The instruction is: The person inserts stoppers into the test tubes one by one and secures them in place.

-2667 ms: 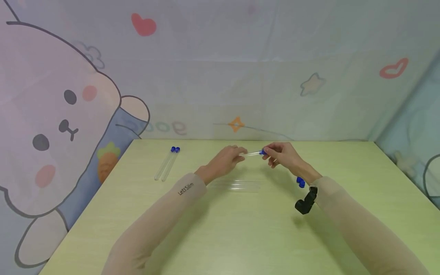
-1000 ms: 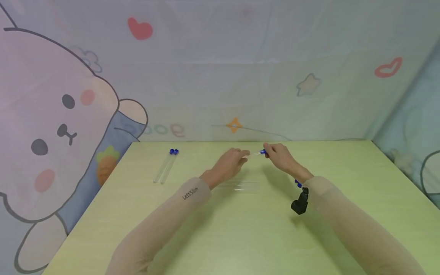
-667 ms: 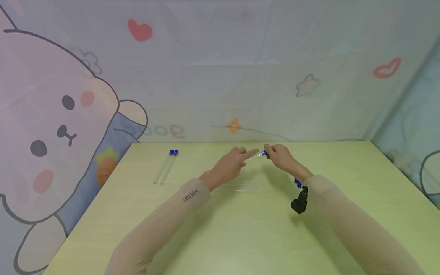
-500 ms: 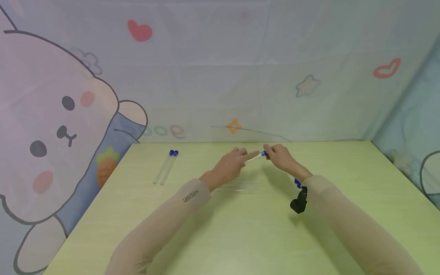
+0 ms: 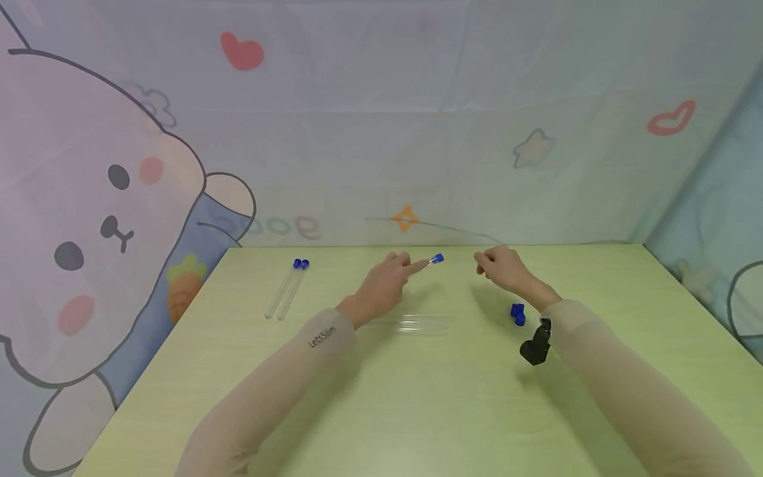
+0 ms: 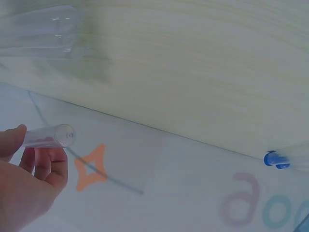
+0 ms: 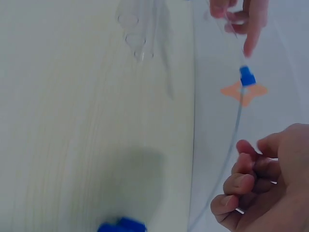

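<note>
My left hand (image 5: 381,283) holds a clear test tube (image 6: 50,136) above the back of the table, its index finger stretched along the tube. A blue cap (image 5: 438,258) sits on the tube's right end, just past that fingertip. In the left wrist view the tube's rounded bottom end sticks out beyond the thumb and fingers. To the right and apart from the cap is my right hand (image 5: 507,268), its fingers loosely curled. In the right wrist view nothing shows between its thumb and fingers.
Several uncapped test tubes (image 5: 420,323) lie side by side mid-table. Two tubes with blue caps (image 5: 293,291) lie at the left. Loose blue caps (image 5: 518,315) are grouped below the right wrist. A patterned cloth (image 5: 357,132) hangs along the table's back edge.
My right hand has let go of the blue cap and moved right. My left hand has drawn slightly left with the capped test tube. The loose caps now show more fully.
</note>
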`<state>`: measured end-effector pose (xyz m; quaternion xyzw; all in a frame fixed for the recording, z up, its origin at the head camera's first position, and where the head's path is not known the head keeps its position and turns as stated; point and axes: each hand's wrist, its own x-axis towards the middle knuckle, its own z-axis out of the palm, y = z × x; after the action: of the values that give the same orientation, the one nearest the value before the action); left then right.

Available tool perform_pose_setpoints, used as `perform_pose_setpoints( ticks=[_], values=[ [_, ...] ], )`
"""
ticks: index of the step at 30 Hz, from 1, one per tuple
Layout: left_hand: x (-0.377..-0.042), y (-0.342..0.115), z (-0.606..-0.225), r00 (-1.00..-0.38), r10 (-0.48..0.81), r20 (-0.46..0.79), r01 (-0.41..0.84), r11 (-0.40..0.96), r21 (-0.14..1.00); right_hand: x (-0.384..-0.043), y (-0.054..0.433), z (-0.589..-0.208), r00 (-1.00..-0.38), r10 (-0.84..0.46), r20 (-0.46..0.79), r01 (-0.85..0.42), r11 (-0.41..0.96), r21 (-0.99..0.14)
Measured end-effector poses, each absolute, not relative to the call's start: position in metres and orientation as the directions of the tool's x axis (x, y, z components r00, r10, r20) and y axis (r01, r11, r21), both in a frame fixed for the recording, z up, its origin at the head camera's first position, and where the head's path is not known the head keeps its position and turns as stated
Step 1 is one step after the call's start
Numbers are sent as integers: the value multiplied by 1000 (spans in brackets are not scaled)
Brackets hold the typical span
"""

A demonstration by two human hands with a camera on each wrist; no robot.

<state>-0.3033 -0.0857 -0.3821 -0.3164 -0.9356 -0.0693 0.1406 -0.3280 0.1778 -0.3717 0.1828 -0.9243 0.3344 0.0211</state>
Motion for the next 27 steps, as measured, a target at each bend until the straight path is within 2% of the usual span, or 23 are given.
perform_pose_setpoints(
  ticks=[6,15,27],
  values=[
    [-306,-108,-384,-804,510,305,557,826,87,-326,201,-372,-933,-355,52,-323,766,-556],
    [-312,-138,-391,-891,375,257,418,898,138,-323,226,-365,-902,-368,-227,-221,844,-489],
    [-321,-173,-399,-958,209,198,240,959,148,-321,234,-363,-844,-357,-400,-167,884,-436]
  ],
)
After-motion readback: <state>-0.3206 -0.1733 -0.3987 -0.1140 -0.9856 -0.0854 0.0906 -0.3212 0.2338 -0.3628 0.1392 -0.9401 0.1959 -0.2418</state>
